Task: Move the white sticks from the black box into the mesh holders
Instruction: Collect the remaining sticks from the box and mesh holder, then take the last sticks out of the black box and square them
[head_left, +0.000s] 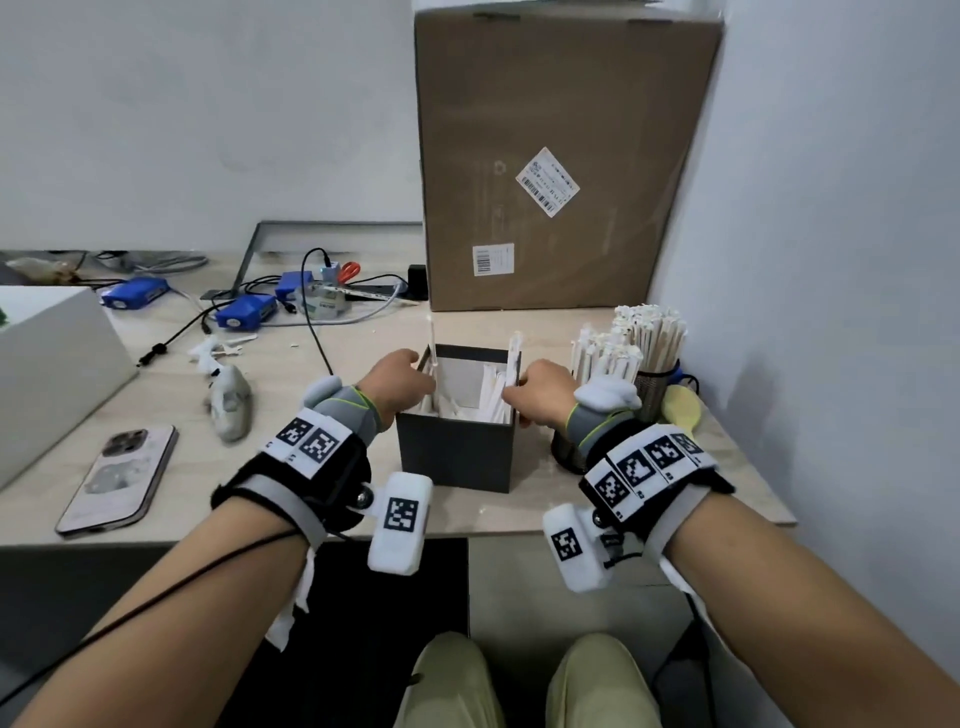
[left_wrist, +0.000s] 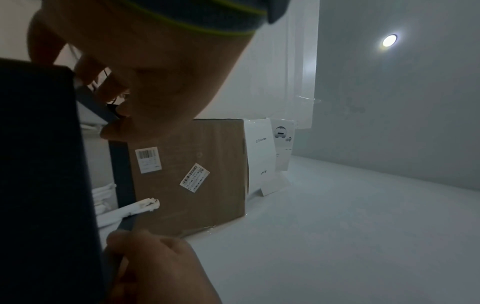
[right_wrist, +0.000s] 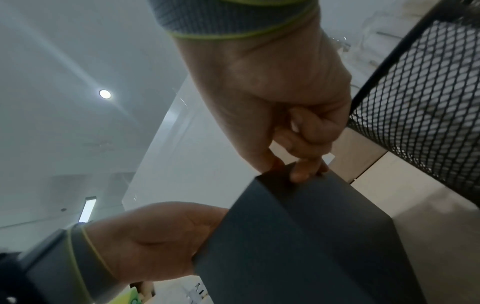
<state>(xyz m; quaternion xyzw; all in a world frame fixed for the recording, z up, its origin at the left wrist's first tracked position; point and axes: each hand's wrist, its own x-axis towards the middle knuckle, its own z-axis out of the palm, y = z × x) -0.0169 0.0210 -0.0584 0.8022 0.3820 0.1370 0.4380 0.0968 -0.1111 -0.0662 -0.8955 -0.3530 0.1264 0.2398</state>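
White sticks stand and lean inside the black box at the desk centre in the head view. At its 9 o'clock rim the left hand reaches in, fingers curled among the sticks; whether it grips one I cannot tell. At 3 o'clock the right hand pinches a stick standing at the box's right wall. Mesh holders packed with sticks stand at 2 o'clock of the box, before a cardboard carton. A phone lies at 9 o'clock.

Left wrist view: the box wall fills the left side, a torn stick end poking out; the carton stands behind.

Right wrist view: right fingers are curled at the box's top corner; a mesh holder sits at 2 o'clock.
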